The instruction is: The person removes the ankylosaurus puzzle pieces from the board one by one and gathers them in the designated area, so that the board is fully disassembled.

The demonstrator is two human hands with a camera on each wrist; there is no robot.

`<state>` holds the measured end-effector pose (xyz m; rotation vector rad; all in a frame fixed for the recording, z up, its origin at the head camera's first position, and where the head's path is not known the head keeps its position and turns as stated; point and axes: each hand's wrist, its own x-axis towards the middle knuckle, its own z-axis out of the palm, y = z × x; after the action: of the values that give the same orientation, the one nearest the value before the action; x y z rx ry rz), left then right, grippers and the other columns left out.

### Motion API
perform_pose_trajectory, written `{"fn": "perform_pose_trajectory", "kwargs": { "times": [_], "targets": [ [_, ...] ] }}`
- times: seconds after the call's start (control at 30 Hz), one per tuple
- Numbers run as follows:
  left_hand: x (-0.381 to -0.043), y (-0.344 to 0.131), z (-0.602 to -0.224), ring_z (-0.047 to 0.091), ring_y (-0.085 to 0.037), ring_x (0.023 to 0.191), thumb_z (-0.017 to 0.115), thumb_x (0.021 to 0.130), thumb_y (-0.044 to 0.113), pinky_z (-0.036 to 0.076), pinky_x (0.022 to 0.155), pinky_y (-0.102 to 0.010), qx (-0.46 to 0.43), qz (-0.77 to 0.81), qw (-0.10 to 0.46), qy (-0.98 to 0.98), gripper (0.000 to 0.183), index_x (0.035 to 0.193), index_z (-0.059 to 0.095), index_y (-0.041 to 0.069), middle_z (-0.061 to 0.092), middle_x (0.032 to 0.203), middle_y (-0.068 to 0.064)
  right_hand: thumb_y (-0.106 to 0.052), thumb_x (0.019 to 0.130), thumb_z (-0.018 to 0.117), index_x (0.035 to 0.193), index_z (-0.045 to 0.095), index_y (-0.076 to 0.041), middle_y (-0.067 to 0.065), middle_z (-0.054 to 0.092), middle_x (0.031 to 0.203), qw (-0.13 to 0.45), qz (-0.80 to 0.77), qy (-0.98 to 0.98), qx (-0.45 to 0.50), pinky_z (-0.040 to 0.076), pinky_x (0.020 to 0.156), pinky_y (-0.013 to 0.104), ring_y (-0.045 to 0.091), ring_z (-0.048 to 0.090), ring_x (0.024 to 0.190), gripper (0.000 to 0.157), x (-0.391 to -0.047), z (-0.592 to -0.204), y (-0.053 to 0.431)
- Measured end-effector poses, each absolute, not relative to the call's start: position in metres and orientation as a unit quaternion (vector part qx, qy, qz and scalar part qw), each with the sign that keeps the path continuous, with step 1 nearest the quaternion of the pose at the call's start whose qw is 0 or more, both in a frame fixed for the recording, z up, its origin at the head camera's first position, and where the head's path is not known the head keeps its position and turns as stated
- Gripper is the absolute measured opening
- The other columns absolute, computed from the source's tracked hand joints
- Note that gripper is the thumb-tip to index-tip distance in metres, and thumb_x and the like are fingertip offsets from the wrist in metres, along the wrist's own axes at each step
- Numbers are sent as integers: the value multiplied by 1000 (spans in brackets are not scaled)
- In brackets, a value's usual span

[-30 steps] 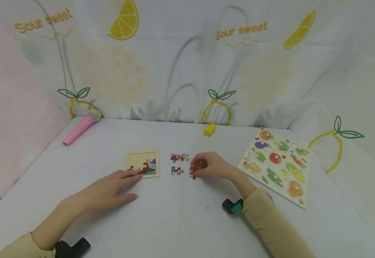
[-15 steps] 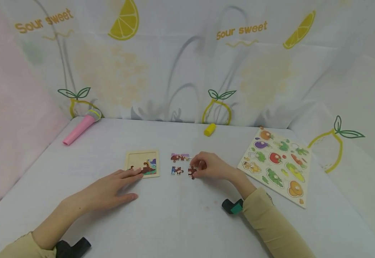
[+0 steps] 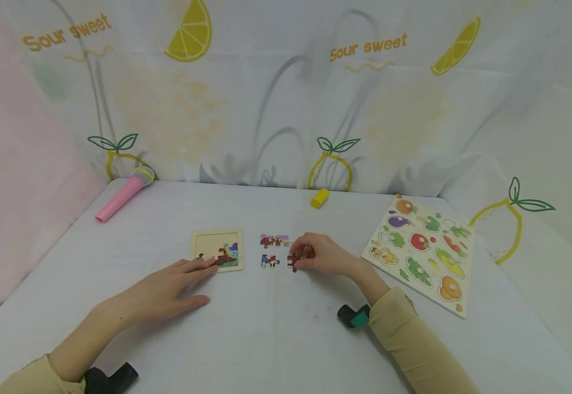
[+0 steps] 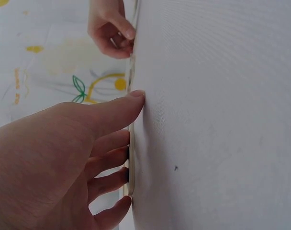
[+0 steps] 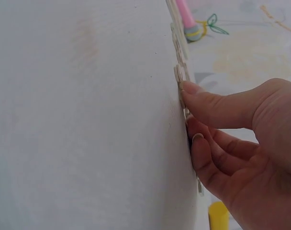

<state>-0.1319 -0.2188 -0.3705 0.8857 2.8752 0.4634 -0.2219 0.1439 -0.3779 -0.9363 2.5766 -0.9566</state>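
Note:
In the head view, my left hand [image 3: 177, 282] rests its nearly straight fingers on the small wooden puzzle tray [image 3: 209, 238], covering its lower left part. A few fitted pieces with a coloured picture show in the tray's lower right. To the right of it, my right hand [image 3: 322, 253] pinches a brown jigsaw piece [image 3: 292, 262] low at the table, thumb on its near edge and fingers curled behind. Close by lie a blue and brown jigsaw piece [image 3: 269, 261] and, farther back, a purple and brown strip of jigsaw pieces [image 3: 274, 240]. In the right wrist view the thumb [image 5: 198, 98] touches the piece's edge.
A vegetable puzzle board [image 3: 421, 254] lies at the right, beyond the right forearm. The pink toy microphone [image 3: 124, 194] sits at the back left, and a yellow cylinder-like block [image 3: 320, 198] near the table's back edge. A printed curtain [image 3: 246, 109] hangs behind.
My right hand's brown jigsaw piece has shifted slightly left, towards the blue and brown one, and turned a little. The left hand stays in place on the tray.

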Motion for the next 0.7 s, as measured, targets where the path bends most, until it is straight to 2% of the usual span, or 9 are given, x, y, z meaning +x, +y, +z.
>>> {"fn": "perform_pose_trajectory", "kwargs": {
  "times": [0.7],
  "targets": [
    [-131, -218, -369, 46, -33, 137, 62, 95, 54, 45, 104, -56, 289, 158, 52, 943, 65, 147, 52, 16, 44, 156, -5, -12, 92, 73, 110, 70, -7, 3, 61, 96, 114, -322, 883, -321, 49, 75, 23, 10, 55, 83, 19, -219, -376, 142]
  ]
}}
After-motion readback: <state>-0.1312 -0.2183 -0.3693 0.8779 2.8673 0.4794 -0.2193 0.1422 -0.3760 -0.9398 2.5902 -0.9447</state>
